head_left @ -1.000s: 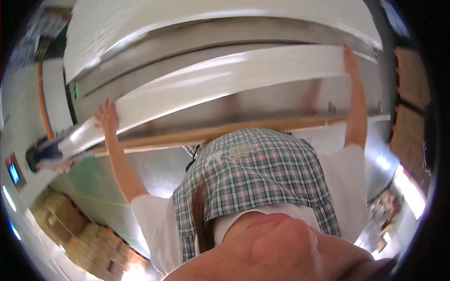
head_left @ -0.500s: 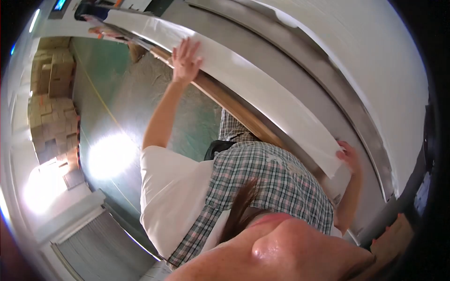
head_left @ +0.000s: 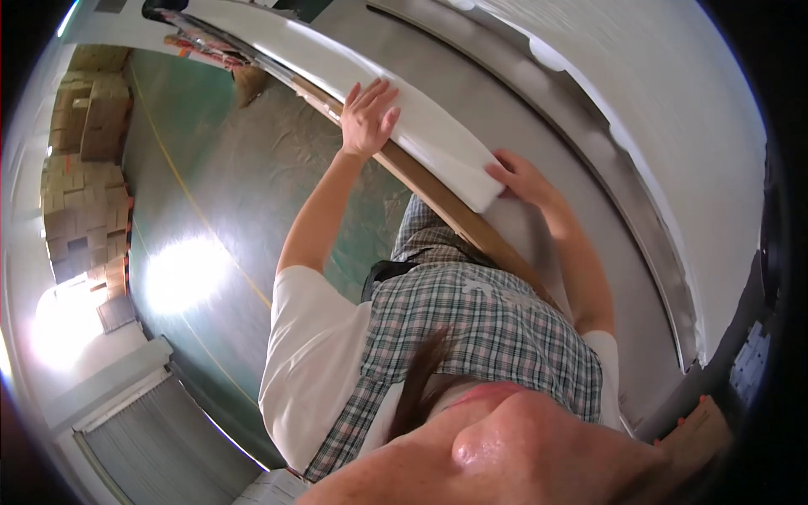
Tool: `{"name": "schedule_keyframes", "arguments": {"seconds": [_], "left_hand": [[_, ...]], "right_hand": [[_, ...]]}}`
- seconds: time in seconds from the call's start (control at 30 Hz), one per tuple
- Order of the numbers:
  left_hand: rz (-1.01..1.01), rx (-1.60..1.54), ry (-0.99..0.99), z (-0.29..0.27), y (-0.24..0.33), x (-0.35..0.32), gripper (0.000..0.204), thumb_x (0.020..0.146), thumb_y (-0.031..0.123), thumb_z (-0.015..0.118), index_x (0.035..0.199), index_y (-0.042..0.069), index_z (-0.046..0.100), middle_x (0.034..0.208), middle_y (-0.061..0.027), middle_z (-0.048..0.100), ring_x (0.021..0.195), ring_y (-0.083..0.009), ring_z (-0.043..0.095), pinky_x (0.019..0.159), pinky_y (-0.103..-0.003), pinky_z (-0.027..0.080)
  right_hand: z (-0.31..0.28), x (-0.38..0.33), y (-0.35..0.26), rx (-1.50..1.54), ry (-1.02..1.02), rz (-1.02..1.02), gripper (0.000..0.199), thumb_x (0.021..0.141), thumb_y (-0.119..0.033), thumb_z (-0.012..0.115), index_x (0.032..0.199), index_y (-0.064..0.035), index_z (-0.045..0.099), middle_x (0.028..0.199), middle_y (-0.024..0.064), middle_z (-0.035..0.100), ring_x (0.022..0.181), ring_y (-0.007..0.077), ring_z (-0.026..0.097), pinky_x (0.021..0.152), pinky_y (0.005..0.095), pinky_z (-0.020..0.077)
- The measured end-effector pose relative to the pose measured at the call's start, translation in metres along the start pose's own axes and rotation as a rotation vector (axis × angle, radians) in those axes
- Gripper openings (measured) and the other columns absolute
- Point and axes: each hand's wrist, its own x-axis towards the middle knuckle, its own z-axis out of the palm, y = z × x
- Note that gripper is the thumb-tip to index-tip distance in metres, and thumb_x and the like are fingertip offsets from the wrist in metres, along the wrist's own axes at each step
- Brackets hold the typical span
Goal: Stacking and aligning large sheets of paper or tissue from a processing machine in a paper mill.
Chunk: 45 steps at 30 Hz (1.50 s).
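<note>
A long, smooth white strip of sheet material (head_left: 438,130) lies along the front of a grey table, its squared end toward my right side. My left hand (head_left: 368,118) rests on the strip near the table's wooden front edge, palm down with the fingers spread. At the strip's near end, my right hand (head_left: 523,178) has its thumb and fingers closed on the edge. Part of that grip is hidden under the fingers.
The grey tabletop (head_left: 581,227) has a wooden front edge (head_left: 454,210). A long grey bar (head_left: 539,105) runs beyond the strip, with a broad white sheet (head_left: 656,109) behind it. Cardboard boxes (head_left: 84,194) are stacked at the left, across the green floor (head_left: 194,143).
My right hand has moved left and farther away with the strip's end, so less of the strip stretches to the right. My left hand has shifted slightly right in the picture.
</note>
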Motion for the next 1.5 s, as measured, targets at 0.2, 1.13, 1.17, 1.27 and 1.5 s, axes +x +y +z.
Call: {"name": "schedule_keyframes", "arguments": {"seconds": [0.2,1.13,1.17,1.27,1.5], "left_hand": [[0.318,-0.355,-0.26,-0.02,0.013,0.028,0.028,0.069,0.013,0.062,0.096,0.006,0.061,0.105,-0.0104,0.058,0.101,-0.0261,0.054,0.088,-0.039,0.042],[-0.511,-1.538,0.165,0.197,-0.278,0.336,0.032,0.083,0.023,0.05,0.1,-0.004,0.056,0.087,-0.0105,0.061,0.082,-0.0168,0.054,0.075,-0.029,0.041],[-0.545,-1.382,-0.023,0.193,-0.281,0.334,0.027,0.082,0.023,0.051,0.095,0.002,0.059,0.085,-0.007,0.061,0.078,-0.0161,0.055,0.071,-0.027,0.041],[-0.507,-1.193,-0.243,0.186,-0.286,0.331,0.022,0.081,0.025,0.05,0.091,0.009,0.061,0.08,-0.0016,0.06,0.074,-0.0145,0.054,0.067,-0.024,0.041],[0.194,0.008,-0.74,0.11,-0.188,0.365,0.052,0.076,0.057,0.047,0.102,0.013,0.059,0.096,-0.0112,0.061,0.093,-0.0301,0.055,0.079,-0.037,0.043]], "right_hand": [[0.026,0.072,-0.026,0.134,0.201,-0.157,0.039,0.086,-0.037,0.047,0.106,-0.0035,0.051,0.086,0.0047,0.057,0.069,0.0099,0.055,0.06,0.0222,0.047],[-0.042,0.101,-0.018,0.711,1.067,0.179,0.047,0.09,-0.039,0.038,0.09,0.0049,0.056,0.076,0.0133,0.061,0.065,0.0187,0.06,0.057,0.0267,0.05],[-0.038,0.098,-0.017,0.709,1.072,0.18,0.047,0.09,-0.039,0.038,0.09,0.0049,0.056,0.076,0.0133,0.061,0.065,0.0187,0.06,0.057,0.0267,0.05],[-0.028,0.09,-0.017,0.684,1.048,0.238,0.048,0.09,-0.039,0.037,0.092,0.0047,0.056,0.076,0.0129,0.061,0.064,0.0189,0.06,0.057,0.0267,0.0499],[-0.012,0.082,-0.024,0.628,1.048,0.273,0.048,0.089,-0.04,0.039,0.091,0.0047,0.056,0.076,0.0124,0.061,0.063,0.0185,0.06,0.055,0.0262,0.0488]]}}
